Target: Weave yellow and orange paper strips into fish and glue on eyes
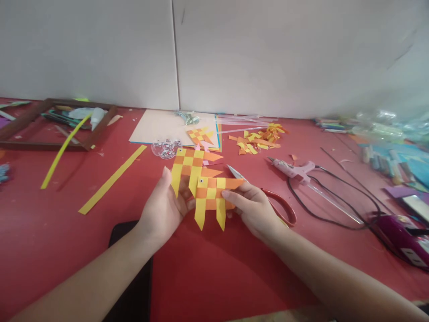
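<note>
My left hand (164, 203) holds a larger woven paper fish (188, 166), checked in orange and yellow with a googly eye near its upper left corner. A smaller woven paper fish (211, 193) of the same colours is pinched in my right hand (256, 208), thumb on its front. It overlaps the lower right of the larger one, and two pointed yellow strips hang from it. Behind my right hand lie red-handled scissors (283, 206), partly hidden. Another checked paper fish (198, 135) rests on the paper sheets farther back.
A pink glue gun (296, 170) with its cord lies right, near a purple power strip (404, 239). Orange and yellow paper scraps (256, 141) lie behind. Googly eyes (166, 148), a yellow paper strip (114, 179), a brown frame (47, 145) and a black phone-like object (134, 273) are leftward.
</note>
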A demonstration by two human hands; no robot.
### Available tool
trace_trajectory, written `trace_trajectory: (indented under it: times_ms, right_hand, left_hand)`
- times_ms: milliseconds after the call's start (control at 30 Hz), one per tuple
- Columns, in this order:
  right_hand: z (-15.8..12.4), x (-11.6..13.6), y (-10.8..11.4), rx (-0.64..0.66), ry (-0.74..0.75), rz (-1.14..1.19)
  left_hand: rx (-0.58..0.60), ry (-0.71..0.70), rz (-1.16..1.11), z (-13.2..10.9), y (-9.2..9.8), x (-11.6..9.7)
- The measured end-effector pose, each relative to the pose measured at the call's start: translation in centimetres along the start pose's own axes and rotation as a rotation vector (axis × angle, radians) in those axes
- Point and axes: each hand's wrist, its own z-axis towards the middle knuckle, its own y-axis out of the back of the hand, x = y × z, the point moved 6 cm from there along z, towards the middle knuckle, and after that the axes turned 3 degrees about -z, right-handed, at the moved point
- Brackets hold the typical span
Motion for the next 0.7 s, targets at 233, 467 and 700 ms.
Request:
trace_trajectory:
  times_ms: [233, 467, 700]
  right_hand:
    - [-0.1, 0.1, -0.7, -0.043, 0.052, 0.044]
    - [-0.3, 0.5, -0.4, -0.056, 0.111, -0.064]
    - [-0.5, 2.4, -0.5, 0.033, 0.158, -0.274]
  left_hand:
    - [0.114, 0.145, 0.129, -0.4, -0.1, 1.6]
    - [0.117, 0.167, 0.335, -0.4, 0.8, 2.3]
    - [0.099, 0.156, 0.449, -0.5, 1.0, 2.5]
